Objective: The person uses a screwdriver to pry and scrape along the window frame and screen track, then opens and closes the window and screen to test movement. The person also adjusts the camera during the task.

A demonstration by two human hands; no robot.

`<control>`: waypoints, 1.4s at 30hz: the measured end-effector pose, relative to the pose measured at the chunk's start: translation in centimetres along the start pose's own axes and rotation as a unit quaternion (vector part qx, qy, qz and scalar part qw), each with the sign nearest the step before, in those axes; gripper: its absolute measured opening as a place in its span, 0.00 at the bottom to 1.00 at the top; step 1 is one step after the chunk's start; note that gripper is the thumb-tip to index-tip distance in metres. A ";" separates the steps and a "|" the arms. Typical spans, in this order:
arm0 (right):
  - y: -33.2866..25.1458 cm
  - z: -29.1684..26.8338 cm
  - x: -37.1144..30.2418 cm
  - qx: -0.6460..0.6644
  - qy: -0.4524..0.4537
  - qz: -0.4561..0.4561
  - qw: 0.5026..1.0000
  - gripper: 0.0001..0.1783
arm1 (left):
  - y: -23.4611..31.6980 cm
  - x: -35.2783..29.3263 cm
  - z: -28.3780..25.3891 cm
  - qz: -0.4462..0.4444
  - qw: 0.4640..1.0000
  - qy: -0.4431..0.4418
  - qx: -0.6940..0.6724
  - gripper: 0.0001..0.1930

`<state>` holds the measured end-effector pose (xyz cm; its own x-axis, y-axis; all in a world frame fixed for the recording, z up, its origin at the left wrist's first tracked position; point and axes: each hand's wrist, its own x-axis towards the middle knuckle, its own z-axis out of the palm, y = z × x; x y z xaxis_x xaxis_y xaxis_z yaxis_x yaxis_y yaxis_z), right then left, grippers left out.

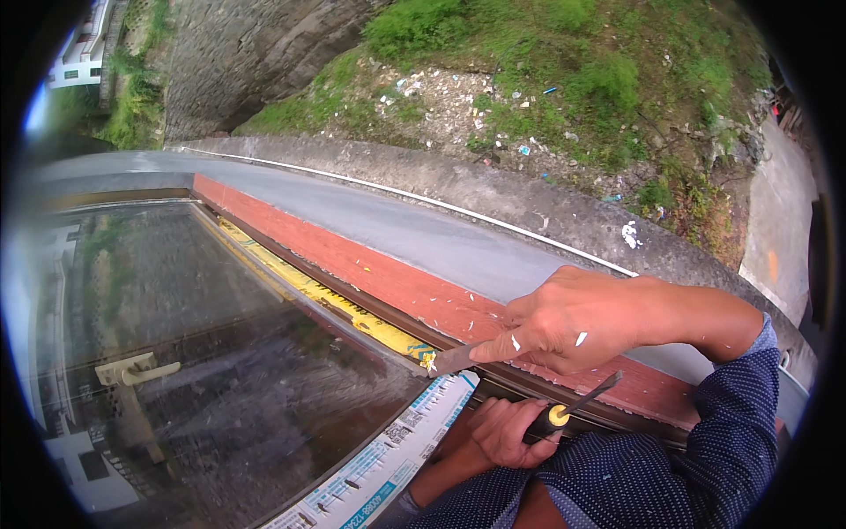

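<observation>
A: What do the hands hold?

B: The right hand (577,322) pinches a flat metal blade (451,360), fingers closed on it, and the tip lies on the yellow tape strip (352,313) along the window frame (493,375). The left hand (502,432) is lower, closed around a tool with a yellow and black handle (564,413).

A: How to do this scraping well, in your opinion?

B: I think the blade must stay low and almost flat, pushed along the strip, so it does not scratch the glass pane (220,353). The other hand should stay behind the edge.

A: Any labels?

B: Yes. A white protective strip with blue print (397,458) runs on the lower frame edge, near the left hand. The yellow tape is narrow and long, between the glass and the red-brown ledge (388,278).
</observation>
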<state>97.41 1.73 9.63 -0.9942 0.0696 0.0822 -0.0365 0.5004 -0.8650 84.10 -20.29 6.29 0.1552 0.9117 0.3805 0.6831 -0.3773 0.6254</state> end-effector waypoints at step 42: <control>2.3 1.6 6.7 -0.074 0.068 -0.004 0.995 0.17 | 0.0 0.1 -0.1 -0.001 1.000 -0.004 0.002 0.21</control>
<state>90.53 1.94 7.39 -0.9707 0.1758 0.1637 -0.0190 0.6230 -0.7820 84.07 -20.22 6.44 0.1599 0.9133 0.3745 0.6864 -0.3755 0.6228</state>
